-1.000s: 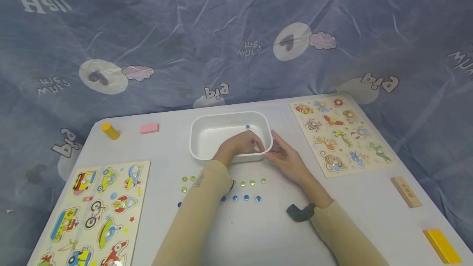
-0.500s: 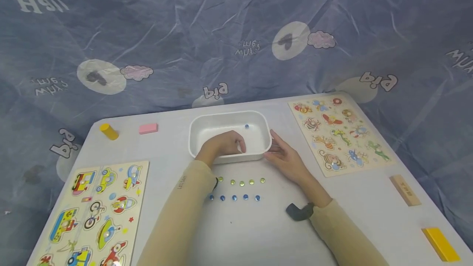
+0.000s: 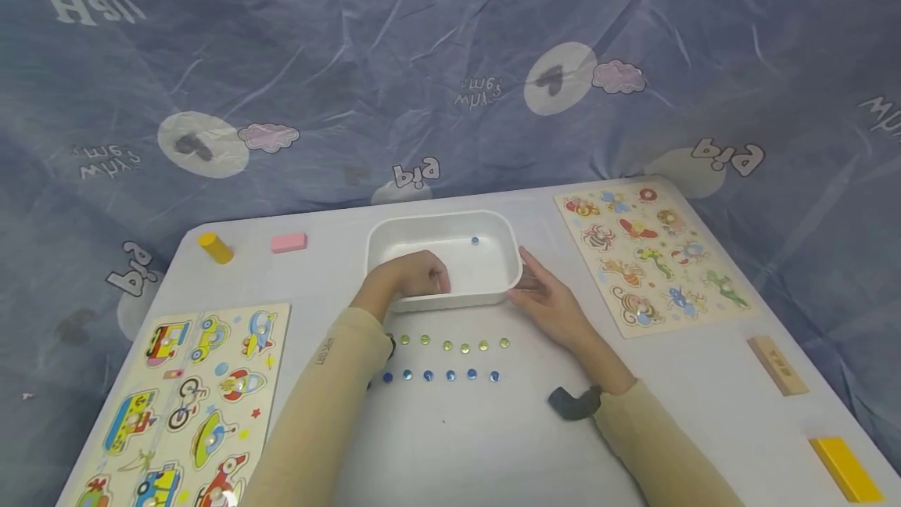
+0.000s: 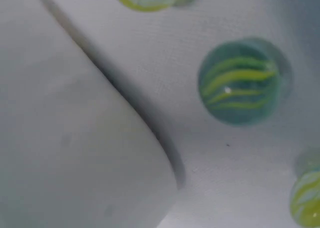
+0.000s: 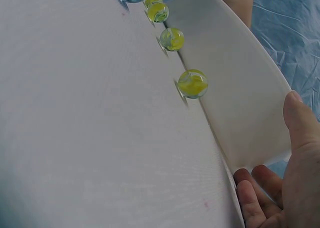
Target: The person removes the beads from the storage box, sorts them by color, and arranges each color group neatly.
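Observation:
My left hand (image 3: 415, 274) reaches over the near rim of a white rectangular tray (image 3: 486, 297). Its fingers are curled down by the inside of the near wall. What lies under them is hidden. At the tray's right end my right hand (image 3: 552, 303) holds the near corner; in the right wrist view the thumb (image 5: 299, 119) touches the rim and the fingers curl at the lower edge. One small blue marble (image 3: 475, 241) lies inside the tray toward the back. In front stand a row of yellow-green marbles (image 3: 464, 348) and a row of blue marbles (image 3: 450, 375).
A vehicle puzzle board (image 3: 197, 405) lies at left, an insect puzzle board (image 3: 651, 257) at right. Around the table's sides are a yellow cylinder (image 3: 215, 248), a pink block (image 3: 289, 242), a wooden block (image 3: 777, 366) and a yellow block (image 3: 845, 469). A patterned cloth (image 3: 338, 84) hangs behind.
My left hand has slid leftward along the inside of the tray's near wall, uncovering more of the tray floor. The right hand has stayed at the tray's right corner.

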Available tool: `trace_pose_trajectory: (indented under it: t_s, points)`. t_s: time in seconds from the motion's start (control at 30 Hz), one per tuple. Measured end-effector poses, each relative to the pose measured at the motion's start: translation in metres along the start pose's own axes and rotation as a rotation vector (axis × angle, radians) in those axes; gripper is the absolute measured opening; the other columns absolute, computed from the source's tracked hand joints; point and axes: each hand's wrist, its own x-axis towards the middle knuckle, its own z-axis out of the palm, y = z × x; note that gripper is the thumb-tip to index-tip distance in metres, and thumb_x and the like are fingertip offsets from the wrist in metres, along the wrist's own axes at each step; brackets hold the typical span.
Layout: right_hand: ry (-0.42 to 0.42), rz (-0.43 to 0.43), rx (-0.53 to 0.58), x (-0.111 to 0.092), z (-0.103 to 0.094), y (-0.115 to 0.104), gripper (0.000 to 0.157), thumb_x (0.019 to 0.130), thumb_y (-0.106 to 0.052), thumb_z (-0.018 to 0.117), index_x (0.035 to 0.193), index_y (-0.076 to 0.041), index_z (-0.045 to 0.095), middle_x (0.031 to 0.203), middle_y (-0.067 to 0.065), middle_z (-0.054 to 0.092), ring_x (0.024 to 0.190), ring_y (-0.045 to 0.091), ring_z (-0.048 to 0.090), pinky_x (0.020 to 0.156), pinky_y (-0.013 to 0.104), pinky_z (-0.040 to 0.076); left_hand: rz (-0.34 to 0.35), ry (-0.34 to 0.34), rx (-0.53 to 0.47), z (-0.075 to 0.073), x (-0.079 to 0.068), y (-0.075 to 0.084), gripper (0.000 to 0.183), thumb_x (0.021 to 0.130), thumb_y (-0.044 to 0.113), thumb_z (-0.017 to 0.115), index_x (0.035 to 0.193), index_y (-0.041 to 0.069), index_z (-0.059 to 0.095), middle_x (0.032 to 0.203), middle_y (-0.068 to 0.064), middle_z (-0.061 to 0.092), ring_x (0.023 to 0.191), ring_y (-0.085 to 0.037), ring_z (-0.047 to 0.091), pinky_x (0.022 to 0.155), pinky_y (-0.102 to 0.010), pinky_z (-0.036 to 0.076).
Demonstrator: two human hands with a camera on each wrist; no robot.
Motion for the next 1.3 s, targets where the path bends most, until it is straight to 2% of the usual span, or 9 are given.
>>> trace_pose_trajectory:
  t_s: [0.1, 0.33, 0.47, 0.6, 0.7, 0.8, 1.0, 1.17, 1.3]
  points:
    - [-0.001, -0.008, 0.003, 0.002, 0.001, 0.006, 0.075, 0.085, -0.038, 0.068, 0.144, -0.047, 0.022, 0.139, 0.002, 0.051, 0.114, 0.024, 0.061, 0.088, 0.034, 0.053, 0.061, 0.055, 0.016, -0.004, -0.003, 0.003, 0.007, 0.087, 0.018, 0.063, 0.087, 0.022, 0.068, 0.087, 0.003, 0.063, 0.089, -0.016, 0.054, 0.084, -0.033, 0.045]
    - [0.001, -0.003, -0.013, 0.001, 0.0, 0.006, 0.076, 0.084, -0.044, 0.067, 0.145, -0.047, 0.021, 0.14, 0.002, 0.05, 0.115, 0.024, 0.061, 0.089, 0.035, 0.053, 0.158, 0.194, -0.029, -0.011, -0.021, 0.015, 0.016, 0.093, 0.032, 0.059, 0.105, 0.021, 0.061, 0.074, -0.002, 0.047, 0.068, -0.015, 0.045, 0.063, -0.03, 0.041]
    - [-0.001, -0.001, -0.019, 0.001, 0.0, 0.005, 0.077, 0.084, -0.044, 0.067, 0.145, -0.046, 0.021, 0.14, 0.003, 0.05, 0.115, 0.025, 0.061, 0.089, 0.036, 0.052, 0.194, 0.222, -0.078, -0.011, -0.037, 0.017, 0.019, 0.096, 0.034, 0.053, 0.11, 0.023, 0.06, 0.073, -0.001, 0.046, 0.068, -0.015, 0.046, 0.066, -0.029, 0.042]
    - [0.004, -0.009, -0.033, 0.0, 0.0, 0.005, 0.077, 0.084, -0.043, 0.067, 0.145, -0.045, 0.021, 0.138, 0.005, 0.052, 0.114, 0.026, 0.061, 0.088, 0.036, 0.053, 0.233, 0.233, -0.179, -0.009, -0.053, 0.015, 0.021, 0.097, 0.036, 0.05, 0.111, 0.023, 0.061, 0.075, -0.003, 0.047, 0.073, -0.016, 0.047, 0.073, -0.031, 0.043]
    - [0.012, -0.009, -0.034, 0.0, 0.0, 0.005, 0.076, 0.085, -0.041, 0.068, 0.145, -0.046, 0.022, 0.137, 0.005, 0.053, 0.113, 0.026, 0.061, 0.088, 0.036, 0.053, 0.241, 0.248, -0.24, -0.008, -0.066, 0.011, 0.021, 0.097, 0.037, 0.051, 0.11, 0.023, 0.062, 0.073, -0.003, 0.046, 0.069, -0.015, 0.044, 0.068, -0.031, 0.042]
    - [0.009, -0.021, -0.032, 0.001, 0.0, 0.005, 0.076, 0.085, -0.04, 0.068, 0.145, -0.045, 0.022, 0.138, 0.005, 0.052, 0.114, 0.025, 0.061, 0.088, 0.035, 0.053, 0.231, 0.267, -0.264, -0.008, -0.081, 0.006, 0.021, 0.095, 0.037, 0.053, 0.108, 0.024, 0.062, 0.065, -0.002, 0.042, 0.06, -0.015, 0.039, 0.059, -0.03, 0.04]
    - [0.004, -0.037, -0.011, 0.002, -0.003, 0.002, 0.077, 0.086, -0.037, 0.068, 0.148, -0.039, 0.021, 0.139, 0.006, 0.051, 0.113, 0.026, 0.062, 0.088, 0.033, 0.053, 0.131, 0.312, -0.258, -0.005, -0.109, -0.007, 0.017, 0.091, 0.04, 0.06, 0.103, 0.028, 0.063, 0.057, 0.002, 0.03, 0.053, -0.015, 0.03, 0.052, -0.029, 0.035]
    - [-0.009, -0.042, -0.017, -0.004, -0.004, -0.014, 0.078, 0.087, -0.029, 0.067, 0.151, -0.026, 0.021, 0.138, 0.012, 0.051, 0.113, 0.029, 0.061, 0.089, 0.035, 0.052, 0.033, 0.27, -0.192, 0.008, -0.12, -0.023, 0.015, 0.088, 0.036, 0.065, 0.101, 0.028, 0.065, 0.059, 0.001, 0.033, 0.055, -0.014, 0.034, 0.052, -0.028, 0.037]
    - [-0.023, -0.043, -0.029, -0.007, -0.003, -0.023, 0.077, 0.089, -0.025, 0.066, 0.151, -0.021, 0.021, 0.138, 0.013, 0.051, 0.113, 0.029, 0.061, 0.088, 0.033, 0.053, -0.002, 0.227, -0.116, 0.019, -0.123, -0.033, 0.009, 0.085, 0.032, 0.07, 0.093, 0.028, 0.068, 0.063, 0.001, 0.044, 0.061, -0.015, 0.043, 0.054, -0.028, 0.039]
